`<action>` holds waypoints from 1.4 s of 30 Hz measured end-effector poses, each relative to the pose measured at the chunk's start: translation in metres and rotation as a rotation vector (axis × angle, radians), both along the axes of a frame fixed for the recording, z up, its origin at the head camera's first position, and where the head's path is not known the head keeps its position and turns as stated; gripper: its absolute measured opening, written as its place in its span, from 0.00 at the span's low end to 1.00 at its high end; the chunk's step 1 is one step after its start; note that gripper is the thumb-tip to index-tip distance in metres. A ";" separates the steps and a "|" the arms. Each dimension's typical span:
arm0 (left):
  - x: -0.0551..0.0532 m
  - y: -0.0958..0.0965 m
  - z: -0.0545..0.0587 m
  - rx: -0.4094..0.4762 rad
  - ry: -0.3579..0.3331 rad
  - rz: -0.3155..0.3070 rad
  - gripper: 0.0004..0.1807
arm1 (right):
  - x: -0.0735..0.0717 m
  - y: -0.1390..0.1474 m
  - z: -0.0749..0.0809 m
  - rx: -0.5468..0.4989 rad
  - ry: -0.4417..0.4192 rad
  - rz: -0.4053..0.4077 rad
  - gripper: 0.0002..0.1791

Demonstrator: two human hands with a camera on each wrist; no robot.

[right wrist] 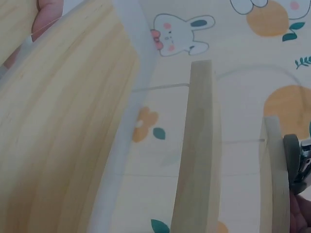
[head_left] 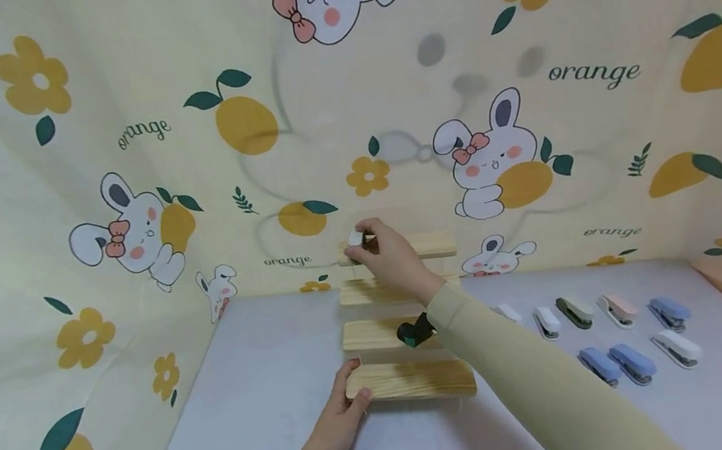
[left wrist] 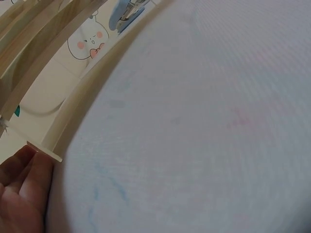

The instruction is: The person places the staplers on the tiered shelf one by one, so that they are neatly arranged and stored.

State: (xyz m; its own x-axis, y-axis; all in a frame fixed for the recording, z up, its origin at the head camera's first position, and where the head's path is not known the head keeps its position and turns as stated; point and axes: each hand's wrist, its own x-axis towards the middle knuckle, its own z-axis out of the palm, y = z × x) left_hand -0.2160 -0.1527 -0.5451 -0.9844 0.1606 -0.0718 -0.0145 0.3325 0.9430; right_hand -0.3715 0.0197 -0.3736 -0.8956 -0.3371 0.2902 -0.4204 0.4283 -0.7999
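A tiered wooden rack [head_left: 410, 382] with several pale boards stands on the white tabletop, against the backdrop. My left hand [head_left: 338, 421] grips the left end of its lowest board, thumb at the front edge; in the left wrist view that hand [left wrist: 23, 196] shows at the lower left. At the left part of the top board [head_left: 432, 243], my right hand [head_left: 394, 258] pinches a small stapler [head_left: 356, 238], pale in the head view. The right wrist view shows this stapler [right wrist: 292, 158] touching or very near a board, its metal part facing away; the fingers are mostly cut off.
Several small staplers lie on the table right of the rack: blue [head_left: 635, 364], white [head_left: 677, 349], pink [head_left: 619, 309] and dark green [head_left: 575, 312]. Another, whitish [head_left: 508, 313], is partly hidden by the right sleeve. A printed cloth [head_left: 366, 81] hangs close behind the rack.
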 end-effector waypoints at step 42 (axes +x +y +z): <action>0.000 -0.001 -0.003 0.044 -0.007 -0.014 0.32 | 0.073 0.124 -0.020 0.220 0.036 -0.010 0.39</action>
State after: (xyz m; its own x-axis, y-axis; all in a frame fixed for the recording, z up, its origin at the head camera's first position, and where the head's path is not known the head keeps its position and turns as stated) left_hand -0.2163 -0.1532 -0.5483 -0.9815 0.1777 -0.0718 -0.0172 0.2914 0.9565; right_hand -0.2985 0.1441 -0.3933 -0.8895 -0.3875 0.2421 -0.4419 0.5951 -0.6712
